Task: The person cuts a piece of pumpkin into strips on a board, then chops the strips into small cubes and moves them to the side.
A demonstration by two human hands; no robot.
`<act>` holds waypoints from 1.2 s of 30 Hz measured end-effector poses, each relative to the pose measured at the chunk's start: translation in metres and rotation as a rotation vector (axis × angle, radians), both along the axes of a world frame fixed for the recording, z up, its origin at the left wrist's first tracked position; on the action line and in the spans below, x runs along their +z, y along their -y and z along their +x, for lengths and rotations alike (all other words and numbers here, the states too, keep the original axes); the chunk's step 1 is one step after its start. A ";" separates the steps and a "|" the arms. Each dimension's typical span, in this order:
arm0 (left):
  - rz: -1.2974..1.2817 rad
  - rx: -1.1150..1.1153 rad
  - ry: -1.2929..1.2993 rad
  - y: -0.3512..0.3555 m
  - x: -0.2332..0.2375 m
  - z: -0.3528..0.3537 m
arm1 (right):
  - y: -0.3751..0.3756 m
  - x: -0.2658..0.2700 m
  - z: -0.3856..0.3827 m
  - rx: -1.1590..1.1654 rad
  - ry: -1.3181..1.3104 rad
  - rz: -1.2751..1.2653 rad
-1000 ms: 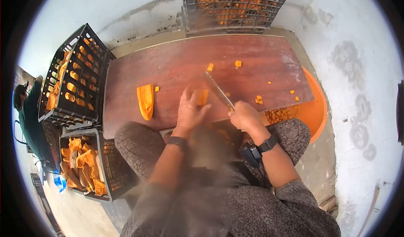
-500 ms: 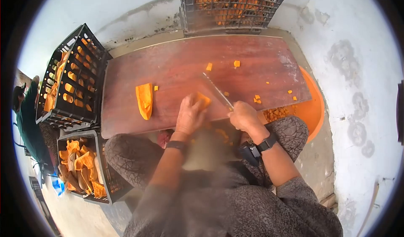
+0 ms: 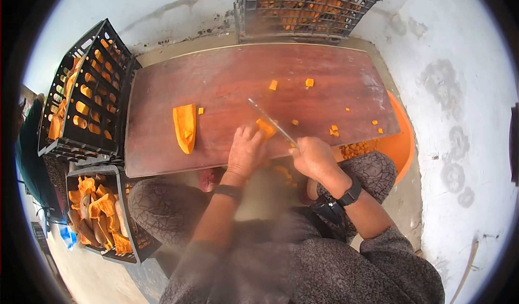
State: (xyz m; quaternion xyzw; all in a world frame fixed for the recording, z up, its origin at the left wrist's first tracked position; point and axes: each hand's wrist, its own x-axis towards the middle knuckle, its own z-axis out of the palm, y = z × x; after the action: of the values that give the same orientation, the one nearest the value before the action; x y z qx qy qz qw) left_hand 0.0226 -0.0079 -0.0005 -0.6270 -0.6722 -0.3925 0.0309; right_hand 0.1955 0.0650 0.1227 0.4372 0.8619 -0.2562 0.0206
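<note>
My left hand (image 3: 246, 151) is closed on a small orange piece (image 3: 265, 128) near the front edge of the red-brown board (image 3: 232, 82). In my right hand (image 3: 315, 158) is the handle of a knife (image 3: 270, 121), its blade slanting up to the left, right beside that piece. A long orange slice (image 3: 185, 128) lies on the board to the left, with a small cube (image 3: 201, 110) at its side. Two larger chunks (image 3: 273, 85) (image 3: 309, 82) lie farther back, and several small bits (image 3: 334, 131) are scattered to the right.
An orange basin (image 3: 404, 142) with cut cubes sits under the board's right end. Black crates of orange pieces stand at the left (image 3: 86, 101), lower left (image 3: 120, 196) and back (image 3: 308, 9). A person in dark green (image 3: 33, 147) is at the far left edge.
The view has shifted slightly. The knife blade has moved left and lower, closer to the piece at my left hand. My right hand has turned a little.
</note>
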 end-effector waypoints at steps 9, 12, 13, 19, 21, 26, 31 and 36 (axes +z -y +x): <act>-0.036 0.016 0.011 -0.001 0.010 0.003 | 0.002 0.012 -0.003 0.018 0.067 -0.003; -0.044 0.014 0.032 -0.001 0.012 0.002 | 0.003 0.010 -0.004 0.043 0.106 0.002; -0.038 0.014 0.033 -0.001 0.013 0.002 | 0.003 0.009 -0.004 0.038 0.105 -0.001; -0.041 0.014 0.063 -0.003 0.013 0.002 | 0.002 0.009 -0.005 0.058 0.125 0.010; -0.031 0.006 0.069 -0.002 0.014 0.001 | 0.001 0.009 -0.005 0.065 0.146 0.005; -0.066 -0.006 0.094 -0.002 0.016 0.000 | 0.001 0.014 -0.010 0.084 0.192 0.007; -0.112 0.005 0.142 0.000 0.017 -0.001 | -0.004 0.010 -0.012 0.104 0.230 -0.022; -0.093 -0.010 0.206 -0.003 0.018 -0.003 | -0.013 0.018 -0.021 0.111 0.329 -0.096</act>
State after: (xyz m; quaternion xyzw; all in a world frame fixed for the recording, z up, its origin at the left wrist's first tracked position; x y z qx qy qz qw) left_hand 0.0200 -0.0052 0.0180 -0.5874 -0.6861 -0.4236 -0.0694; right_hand 0.1746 0.0779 0.1402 0.4234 0.8565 -0.2203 0.1965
